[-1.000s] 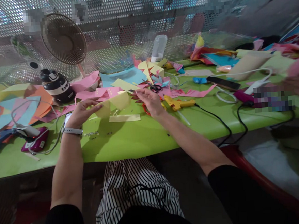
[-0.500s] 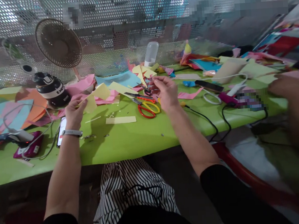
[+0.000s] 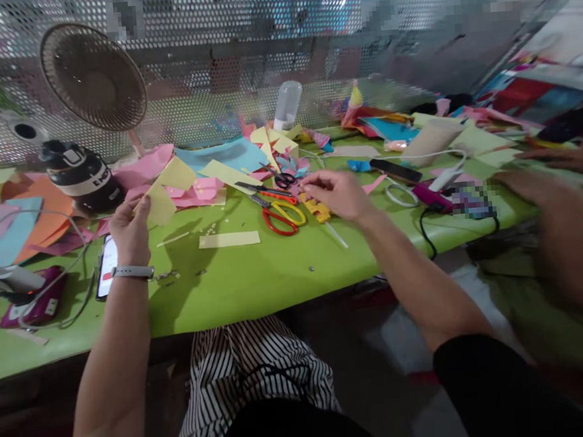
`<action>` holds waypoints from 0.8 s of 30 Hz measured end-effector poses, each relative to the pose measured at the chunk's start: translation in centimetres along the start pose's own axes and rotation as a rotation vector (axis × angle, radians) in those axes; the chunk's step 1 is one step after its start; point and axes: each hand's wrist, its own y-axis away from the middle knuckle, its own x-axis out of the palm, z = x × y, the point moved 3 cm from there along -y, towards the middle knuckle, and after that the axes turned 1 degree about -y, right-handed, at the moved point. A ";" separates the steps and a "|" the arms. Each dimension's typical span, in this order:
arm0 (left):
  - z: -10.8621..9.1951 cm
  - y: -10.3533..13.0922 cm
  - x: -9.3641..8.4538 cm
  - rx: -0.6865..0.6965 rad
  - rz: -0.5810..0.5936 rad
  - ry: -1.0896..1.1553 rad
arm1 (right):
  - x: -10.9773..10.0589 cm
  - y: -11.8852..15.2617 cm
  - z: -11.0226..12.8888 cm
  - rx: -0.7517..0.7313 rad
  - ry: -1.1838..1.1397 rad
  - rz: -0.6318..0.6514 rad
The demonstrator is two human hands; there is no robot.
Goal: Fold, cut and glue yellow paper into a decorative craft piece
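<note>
My left hand [image 3: 131,228] is closed on the edge of a folded piece of pale yellow paper [image 3: 163,197], held up over the table. My right hand [image 3: 338,194] has its thumb and fingers drawn together in a pinch; what they hold, if anything, is too small to make out. Just below it lies a yellow hot glue gun [image 3: 315,207], partly covered, with a clear glue stick [image 3: 336,235] poking out. Beside it rest scissors with red and yellow handles [image 3: 285,217] and smaller black-handled scissors [image 3: 285,179].
A yellow paper strip [image 3: 229,239] and small scraps lie on the green table [image 3: 256,281]. A fan [image 3: 95,79], a black bottle [image 3: 81,176], a phone [image 3: 106,268] and a power strip [image 3: 35,303] stand left. Another person's arms [image 3: 560,206] rest at the right.
My right hand has moved down and toward me, over the glue gun, whose glue stick now shows. My left hand still holds the yellow paper. The view has shifted slightly right.
</note>
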 end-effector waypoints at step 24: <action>-1.2 1.1 0.2 -0.009 -0.148 0.265 | 1.4 -3.0 0.5 0.052 0.905 0.371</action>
